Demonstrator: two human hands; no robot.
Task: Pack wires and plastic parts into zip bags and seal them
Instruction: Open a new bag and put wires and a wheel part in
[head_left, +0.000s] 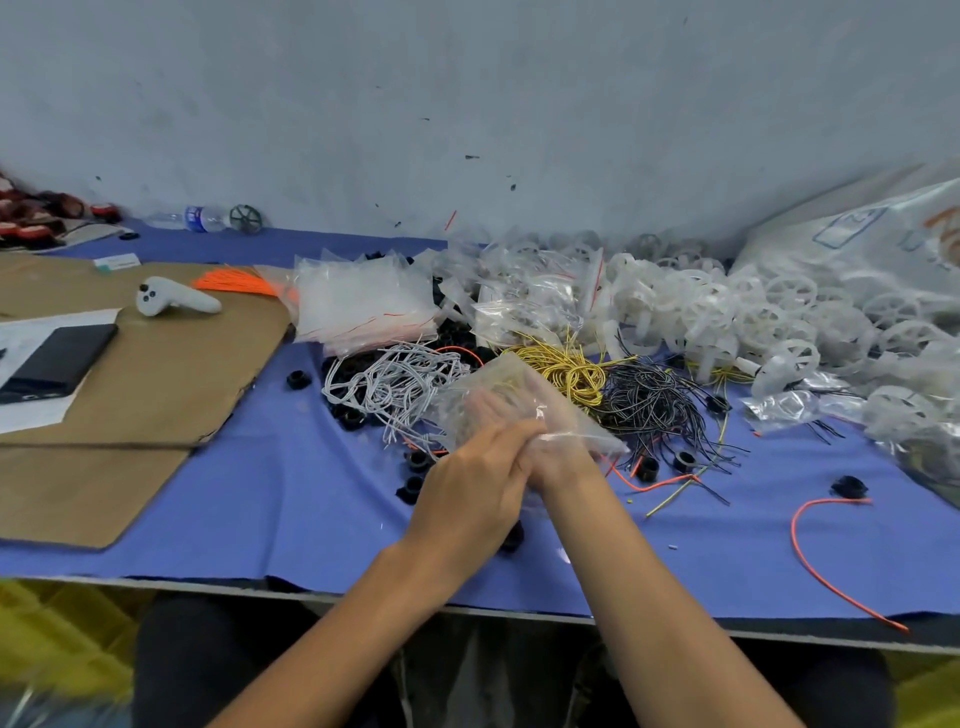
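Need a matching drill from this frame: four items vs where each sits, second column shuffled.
1 zip bag
2 white controller
3 water bottle
4 yellow wires

A lying by the wall
B on the blue cloth, just beyond the bag
C on the cardboard
D between left hand and right hand

Pairs: 1-D, 2-C, 3-A, 4-B

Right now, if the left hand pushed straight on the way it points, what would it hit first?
The left hand grips the clear zip bag, so that comes first. Beyond it, probably the coil of yellow wires, though depth is hard to judge.
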